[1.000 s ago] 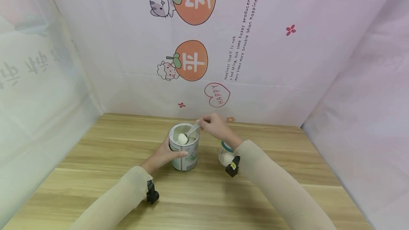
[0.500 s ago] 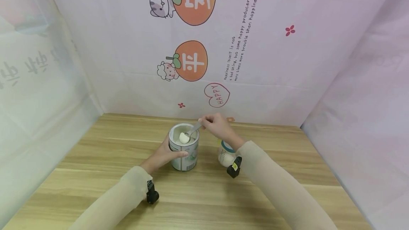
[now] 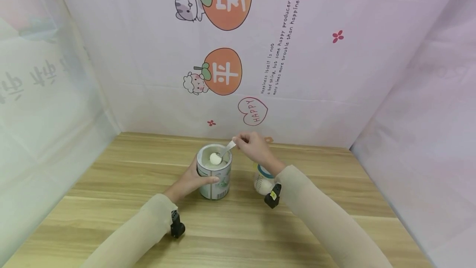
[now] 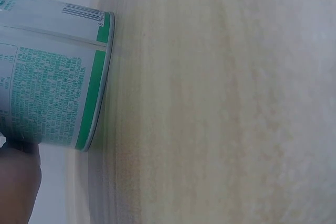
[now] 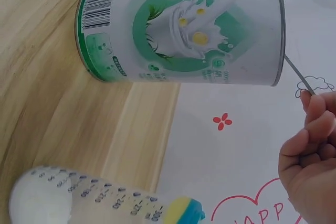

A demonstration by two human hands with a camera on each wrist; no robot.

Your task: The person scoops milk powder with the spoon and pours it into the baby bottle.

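Observation:
An open milk powder can (image 3: 219,184), white with green print, stands upright on the table. My left hand (image 3: 191,182) grips its left side, with the thumb across the front. The right hand (image 3: 255,149) pinches the handle of a metal spoon (image 3: 228,147), which slants down into the can's mouth. A rounded heap of pale powder (image 3: 215,159) sits on the spoon's bowl, just inside the rim. Right of the can is a clear baby bottle (image 5: 89,195), partly hidden by the right wrist in the head view. White contents (image 5: 39,198) lie in its base.
The wood-grain table (image 3: 219,235) ends at a printed white cloth backdrop (image 3: 305,115) close behind the can. Cloth walls (image 3: 420,135) also close off both sides. The bottle has a yellow and blue collar (image 5: 184,211).
The spoon with its heap of powder has risen slightly and shifted a little to the right, along with the right hand. The left hand and the can stay put.

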